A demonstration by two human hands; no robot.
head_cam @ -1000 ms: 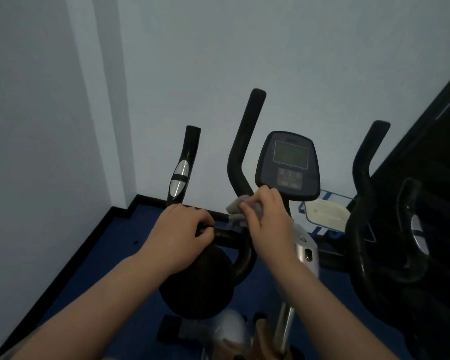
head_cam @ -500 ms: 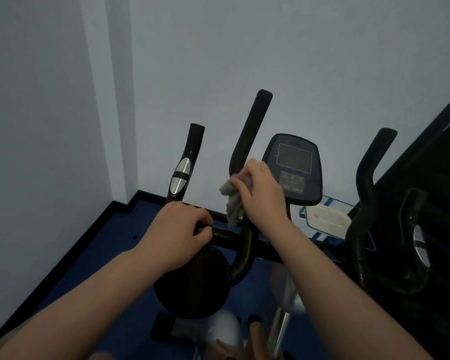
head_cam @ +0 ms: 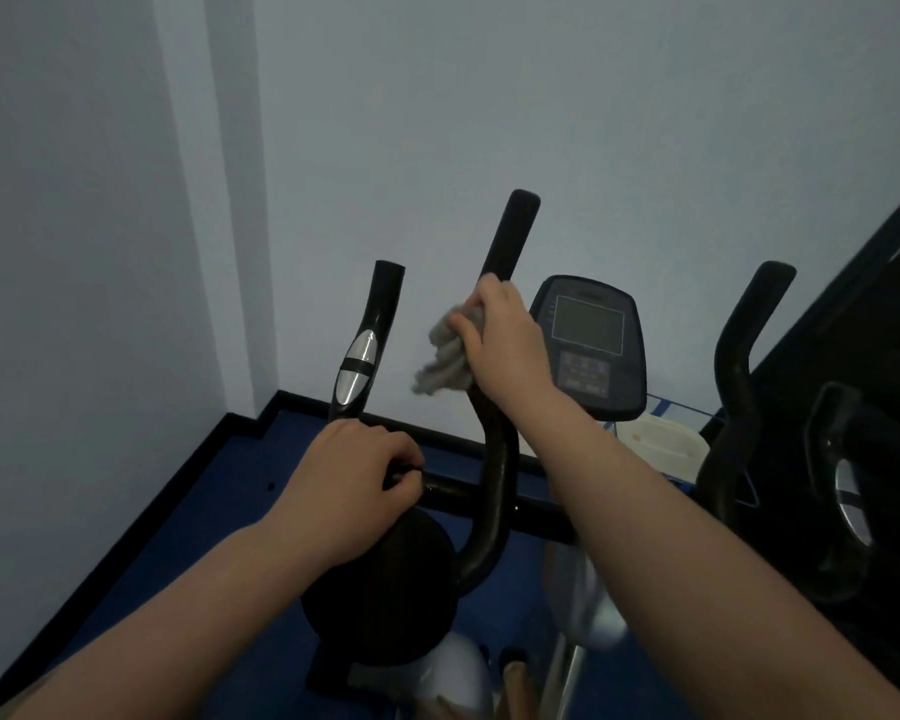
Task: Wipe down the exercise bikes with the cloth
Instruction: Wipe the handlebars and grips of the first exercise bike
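Note:
A black exercise bike stands in front of me, its console (head_cam: 591, 345) facing me. My right hand (head_cam: 505, 340) grips a crumpled grey cloth (head_cam: 445, 358) wrapped round the bike's tall curved handlebar (head_cam: 510, 236), about two thirds of the way up. My left hand (head_cam: 357, 491) is curled round the lower cross bar (head_cam: 458, 488), just below the short grip with the silver sensor pad (head_cam: 357, 371). The bike's round black housing (head_cam: 385, 600) sits under my left wrist.
White walls meet in a corner at left, close behind the bike. Blue floor (head_cam: 204, 517) with a black skirting edge lies below. A second black bike handlebar (head_cam: 739, 366) and dark frame stand at right. A white tray-like object (head_cam: 666, 444) lies behind the console.
My right hand has slid the cloth up the curved handlebar, from its base by the cross bar to near the upper part. My left hand has kept its grip on the cross bar.

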